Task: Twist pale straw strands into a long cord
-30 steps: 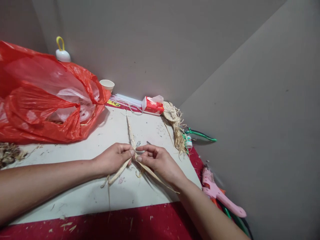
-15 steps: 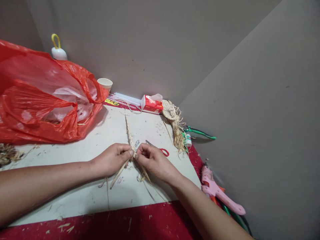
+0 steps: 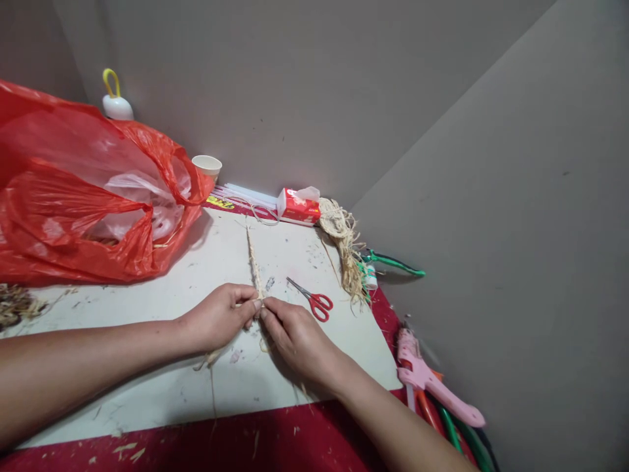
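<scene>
A narrow braid of pale straw [image 3: 253, 262] runs away from me over the white board [image 3: 304, 367]. Near its close end, my left hand [image 3: 223, 319] pinches it between thumb and forefinger. My right hand [image 3: 297, 331] is closed on the same spot from the other side, thumb and forefinger pressed on the straw. The two sets of fingertips almost touch. Loose strands poke out below both hands, mostly hidden by them. Red-handled scissors [image 3: 314, 301] lie just beyond my right hand, blades pointing up and left.
A red plastic bag [image 3: 88, 216] fills the left side. Along the wall stand a paper cup [image 3: 207, 166], white sticks [image 3: 250, 195], a tissue pack [image 3: 299, 206] and a straw bundle [image 3: 346, 249]. Green-handled pliers [image 3: 393, 262] and a pink glue gun [image 3: 432, 383] are at right.
My right hand has turned over and drawn down slightly, uncovering the scissors. The loose strands that fanned out below the hands are now mostly covered. My left hand has hardly moved.
</scene>
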The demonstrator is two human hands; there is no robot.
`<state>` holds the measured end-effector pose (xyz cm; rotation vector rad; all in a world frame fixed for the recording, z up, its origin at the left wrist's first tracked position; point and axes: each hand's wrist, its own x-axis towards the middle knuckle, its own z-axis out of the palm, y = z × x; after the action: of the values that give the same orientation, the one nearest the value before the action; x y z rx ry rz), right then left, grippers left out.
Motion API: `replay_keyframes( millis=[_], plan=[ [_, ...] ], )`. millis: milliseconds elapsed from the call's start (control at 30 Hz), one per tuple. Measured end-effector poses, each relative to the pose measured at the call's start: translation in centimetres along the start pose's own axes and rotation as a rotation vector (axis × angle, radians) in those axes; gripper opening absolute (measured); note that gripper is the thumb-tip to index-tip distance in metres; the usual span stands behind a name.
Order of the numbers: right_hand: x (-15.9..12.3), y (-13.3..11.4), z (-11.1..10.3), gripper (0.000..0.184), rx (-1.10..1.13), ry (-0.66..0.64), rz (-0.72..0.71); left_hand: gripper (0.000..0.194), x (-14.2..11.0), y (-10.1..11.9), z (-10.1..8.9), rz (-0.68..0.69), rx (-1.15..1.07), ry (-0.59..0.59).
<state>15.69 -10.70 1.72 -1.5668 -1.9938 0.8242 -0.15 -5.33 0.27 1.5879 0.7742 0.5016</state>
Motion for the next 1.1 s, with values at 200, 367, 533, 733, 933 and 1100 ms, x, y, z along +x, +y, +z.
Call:
replay_keyframes(
  millis=[200,367,533,733,933,1100],
  plan=[
    [-0.1,-0.1,-0.4,0.024,-0.145,-0.033,-0.035,0.026,0.1,-0.2,0.0,0.01,0.009,-0.018],
    [0.3,0.3,-0.3,0.027,-0.159,-0.004,-0.013,0.023,0.1,-0.1,-0.2,0.009,0.013,-0.032],
    [0.5,0.7,0.8,0.029,0.024,0.045,0.09,0.023,-0.2,0.4,-0.4,-0.039,0.091,-0.051],
    [0.6,0.0,1.1,0.027,0.345,0.028,0.26,0.022,-0.4,1.1,-0.4,-0.039,0.153,-0.029],
    [0.4,-0.8,1.3,0.029,0.512,0.076,0.244,0.023,-0.7,1.0,0.1,0.011,0.341,0.062],
    [0.3,-1.1,2.1,0.03,0.49,0.15,0.23,0.019,-1.5,2.1,0.6,-0.002,0.506,0.087]
  ],
)
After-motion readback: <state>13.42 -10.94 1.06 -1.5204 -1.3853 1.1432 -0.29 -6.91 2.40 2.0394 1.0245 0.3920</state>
